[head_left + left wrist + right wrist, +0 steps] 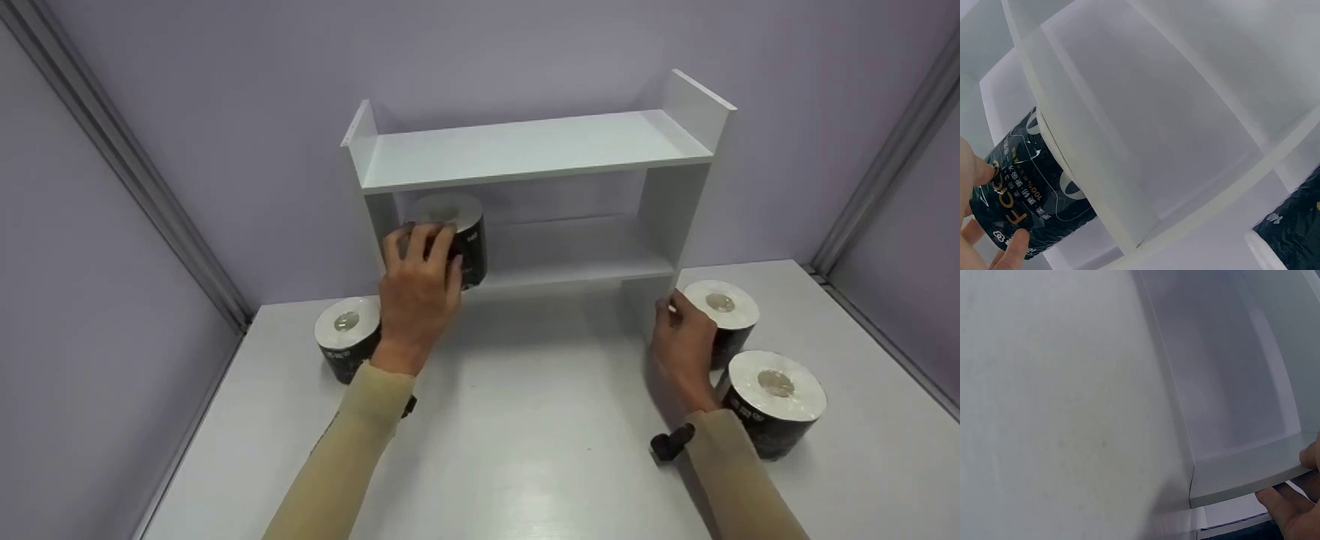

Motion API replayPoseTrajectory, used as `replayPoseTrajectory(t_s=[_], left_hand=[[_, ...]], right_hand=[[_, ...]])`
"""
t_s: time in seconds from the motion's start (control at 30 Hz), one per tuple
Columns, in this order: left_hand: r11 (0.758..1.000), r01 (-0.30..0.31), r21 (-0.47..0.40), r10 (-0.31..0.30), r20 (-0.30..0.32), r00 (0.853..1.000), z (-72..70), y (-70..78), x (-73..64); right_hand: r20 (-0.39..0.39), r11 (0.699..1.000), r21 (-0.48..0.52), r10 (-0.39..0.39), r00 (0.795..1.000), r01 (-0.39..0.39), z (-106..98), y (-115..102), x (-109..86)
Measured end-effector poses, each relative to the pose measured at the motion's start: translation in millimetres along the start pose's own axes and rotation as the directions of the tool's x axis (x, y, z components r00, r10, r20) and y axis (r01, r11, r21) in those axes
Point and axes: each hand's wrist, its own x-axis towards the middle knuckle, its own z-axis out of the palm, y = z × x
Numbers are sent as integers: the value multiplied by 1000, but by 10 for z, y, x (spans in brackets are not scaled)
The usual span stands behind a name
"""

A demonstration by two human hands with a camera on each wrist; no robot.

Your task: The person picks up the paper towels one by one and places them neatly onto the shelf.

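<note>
- Left of the shelf unit (pixel 540 154), an outer roll (pixel 349 347) stands.
- Inside its left end, left hand (pixel 417 296) grips a paper roll (pixel 472 251), seemingly placing; seating, then release, should follow.
- Right hand (pixel 684 352) pinches its right panel (pixel 673 214), likely steadying; two more rolls (pixel 739 309) (pixel 787 427) alongside.

head: high, forward-down | left wrist: close, tilted | right: close, apparently low | all share shelf (pixel 536 150)

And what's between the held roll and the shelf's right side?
Nothing: in the head view, the lower board is bare from the roll to the right side.
</note>
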Motion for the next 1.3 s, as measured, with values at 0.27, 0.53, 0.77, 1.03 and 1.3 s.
replayPoseTrajectory(t_s=[0.27, 0.53, 0.77, 1.03, 1.3], left_hand=[[1000, 9, 11, -9, 2, 1000, 4, 8, 19], [1000, 29, 8, -29, -3, 1000, 3, 16, 14], [999, 42, 22, -42, 6, 999, 31, 29, 16], [998, 54, 36, -54, 0, 999, 72, 0, 9], [997, 60, 56, -60, 5, 998, 142, 18, 29]], right_hand=[[-31, 999, -23, -46, 998, 45, 9, -12, -2], [-9, 999, -15, -47, 999, 47, -6, -13, 3], [3, 999, -14, -37, 999, 37, -29, -3, -3], [9, 998, -20, -52, 999, 52, -10, 19, -14], [-21, 997, -28, -69, 997, 68, -9, 43, 1]])
